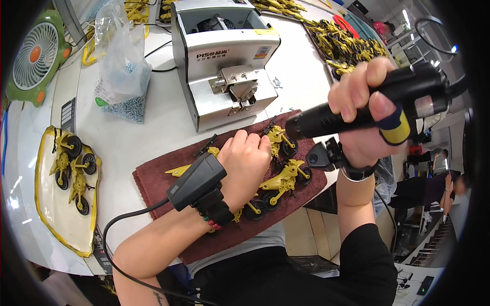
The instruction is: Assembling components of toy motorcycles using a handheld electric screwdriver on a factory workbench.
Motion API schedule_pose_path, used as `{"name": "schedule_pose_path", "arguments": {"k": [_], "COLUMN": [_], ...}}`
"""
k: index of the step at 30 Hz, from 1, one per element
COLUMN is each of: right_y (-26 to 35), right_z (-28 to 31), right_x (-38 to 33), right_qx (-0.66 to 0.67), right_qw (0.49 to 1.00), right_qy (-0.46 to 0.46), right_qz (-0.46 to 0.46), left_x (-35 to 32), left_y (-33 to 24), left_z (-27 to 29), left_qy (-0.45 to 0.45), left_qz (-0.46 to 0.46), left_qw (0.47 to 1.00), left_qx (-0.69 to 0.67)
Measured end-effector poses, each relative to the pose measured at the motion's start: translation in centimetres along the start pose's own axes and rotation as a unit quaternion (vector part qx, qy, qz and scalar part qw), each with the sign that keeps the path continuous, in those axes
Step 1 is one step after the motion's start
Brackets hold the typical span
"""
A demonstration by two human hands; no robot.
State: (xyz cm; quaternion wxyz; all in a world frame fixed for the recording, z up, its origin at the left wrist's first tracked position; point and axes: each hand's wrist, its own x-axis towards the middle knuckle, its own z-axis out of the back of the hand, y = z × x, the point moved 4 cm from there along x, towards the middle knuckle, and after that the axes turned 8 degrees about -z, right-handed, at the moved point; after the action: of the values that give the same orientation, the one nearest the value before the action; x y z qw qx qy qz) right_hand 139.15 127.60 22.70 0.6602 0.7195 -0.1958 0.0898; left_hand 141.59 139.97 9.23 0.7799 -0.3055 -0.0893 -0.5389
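Observation:
My right hand is wrapped round a black electric screwdriver, its tip end pointing left, close to the wheel of a yellow toy motorcycle. That motorcycle lies on a dark red towel, and my left hand is closed over it; the fingertips are mostly hidden. Just below, nearer to me, more yellow toy motorcycles with black wheels rest on the towel. Black devices are strapped to both my wrists. The screwdriver's bit cannot be made out.
Beyond the towel stands a silver screw-feeding machine. Left of it are a clear bag of screws and a green fan. A yellow-edged tray holds toy motorcycles. Many more lie piled far right. Another person is at right.

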Motion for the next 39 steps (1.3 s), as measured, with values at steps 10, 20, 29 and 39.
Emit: {"name": "schedule_pose_path", "arguments": {"k": [10, 20, 29, 39], "right_y": [-3.1, -3.8, 2.5, -1.7], "right_z": [2.0, 1.2, -1.1, -3.8], "right_x": [-0.6, -0.1, 3.6, 6.4], "right_qx": [0.072, 0.048, 0.134, 0.076], "right_qw": [0.996, 0.998, 0.987, 0.994], "right_qy": [-0.048, -0.043, 0.038, -0.027], "right_qz": [0.013, -0.013, 0.075, 0.069], "left_x": [0.3, 0.2, 0.7, 0.3], "left_y": [-0.1, 0.0, -0.7, -0.3], "left_z": [-0.1, 0.0, 0.0, -0.3], "left_qy": [-0.001, -0.001, 0.032, 0.020], "left_qz": [0.006, 0.004, -0.015, -0.007], "left_qw": [0.999, 1.000, 0.999, 0.999], "left_qx": [0.032, 0.017, 0.032, 0.042]}}
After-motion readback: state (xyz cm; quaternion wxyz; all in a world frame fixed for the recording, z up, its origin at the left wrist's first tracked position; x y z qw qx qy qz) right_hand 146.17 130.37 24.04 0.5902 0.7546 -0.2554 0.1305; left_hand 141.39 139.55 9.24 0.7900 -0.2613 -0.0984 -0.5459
